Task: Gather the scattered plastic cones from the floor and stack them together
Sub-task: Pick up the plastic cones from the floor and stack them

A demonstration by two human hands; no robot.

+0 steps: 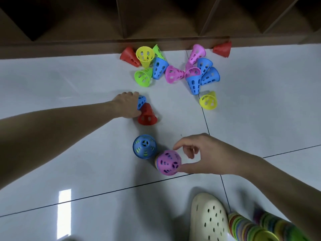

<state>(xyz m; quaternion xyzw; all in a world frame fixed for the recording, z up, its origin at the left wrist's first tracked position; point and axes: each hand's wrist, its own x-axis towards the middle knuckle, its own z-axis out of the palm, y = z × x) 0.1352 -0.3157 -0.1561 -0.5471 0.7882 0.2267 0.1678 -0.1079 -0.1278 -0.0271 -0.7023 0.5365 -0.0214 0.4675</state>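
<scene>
My left hand [126,105] reaches across the tiled floor and grips a blue cone [141,101] lying next to a red cone [147,115]. My right hand [205,153] holds the pink top cone [168,162] of a short upright stack, thumb and fingers on its sides. A second upright stack with a blue cone on top [145,149] stands just left of it. Several loose cones lie further back: a red, yellow, green and blue group [147,65] and a pink and blue group [194,72]. A yellow cone [208,101] lies alone.
A wooden shelf unit [156,23] runs along the far edge of the floor, with a red cone [223,49] against its base. A cream clog [207,218] is at the bottom, beside a long stack of coloured cones [248,226] lying at the bottom right.
</scene>
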